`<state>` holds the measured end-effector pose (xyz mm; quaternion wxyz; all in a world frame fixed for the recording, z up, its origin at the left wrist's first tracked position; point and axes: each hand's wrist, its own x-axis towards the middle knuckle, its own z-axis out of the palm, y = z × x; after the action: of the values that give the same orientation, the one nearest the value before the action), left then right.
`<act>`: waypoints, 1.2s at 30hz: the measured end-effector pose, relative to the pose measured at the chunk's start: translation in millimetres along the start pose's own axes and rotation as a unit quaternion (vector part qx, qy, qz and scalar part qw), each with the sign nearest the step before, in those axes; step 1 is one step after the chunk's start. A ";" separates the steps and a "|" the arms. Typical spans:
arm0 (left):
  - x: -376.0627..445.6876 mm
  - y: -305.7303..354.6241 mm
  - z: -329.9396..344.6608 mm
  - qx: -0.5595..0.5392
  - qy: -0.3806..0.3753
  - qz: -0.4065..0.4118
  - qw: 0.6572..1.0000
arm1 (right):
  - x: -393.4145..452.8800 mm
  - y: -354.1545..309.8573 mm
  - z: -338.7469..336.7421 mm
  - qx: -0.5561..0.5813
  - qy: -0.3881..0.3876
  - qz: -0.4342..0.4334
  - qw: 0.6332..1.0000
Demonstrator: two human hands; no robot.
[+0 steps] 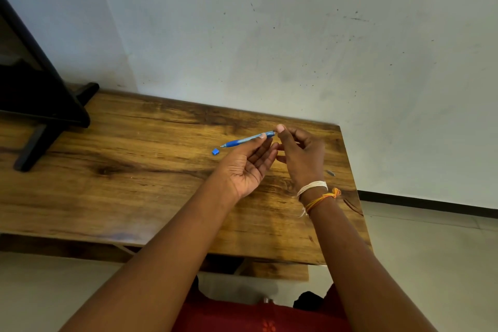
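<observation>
We look down on a wooden table with dark grain, its far edge against a pale, scuffed wall. The wall fills the view from ten to two o'clock. A light floor shows at four o'clock, and a black skirting runs along the foot of the wall there.

At nine o'clock a black stand rests on the table's left end, one foot reaching toward us. It is well apart from the hands. A blue bit lies on the wood just beside the pen's tip, at its seven o'clock, not touching it. A grey bit, too small to make out, lies at four o'clock of the right hand, near the table's right edge. Red cloth shows at six o'clock, between our forearms. Nothing lies between the hands and the loose bits.

The pen is held above the table's middle, tip toward nine o'clock and slightly down. The left hand lies palm up, its fingers loosely bent, pinching the barrel. The right hand pinches the pen's rear end between thumb and forefinger. The two hands almost touch.

We count one table, one stand, one pen, one blue bit, one grey bit and two hands. The right wrist carries two bands, a white thread and an orange thread.
</observation>
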<state>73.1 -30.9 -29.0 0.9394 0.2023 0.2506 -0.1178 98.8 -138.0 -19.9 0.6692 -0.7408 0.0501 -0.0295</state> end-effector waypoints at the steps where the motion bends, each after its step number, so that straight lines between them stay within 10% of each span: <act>1: -0.3 -0.3 0.7 -0.004 -0.001 -0.004 1.000 | -0.1 -0.3 0.0 0.006 -0.010 -0.001 1.000; 13: 0.9 -5.3 2.6 0.030 -0.019 -0.033 0.999 | 21.5 1.4 -41.7 -0.145 0.022 0.049 0.988; 21: 4.0 -25.7 11.4 0.102 -0.018 -0.073 0.992 | 33.6 19.2 -110.2 -0.420 0.055 0.139 0.895; 36: 8.6 -44.2 16.8 0.140 -0.013 -0.082 0.987 | 21.4 30.4 -98.1 -0.436 0.000 0.136 0.890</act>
<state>73.2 -78.6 -34.4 0.8922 0.3089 0.2354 -0.2306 108.1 -240.4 -40.7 0.2764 -0.9439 0.1583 0.0870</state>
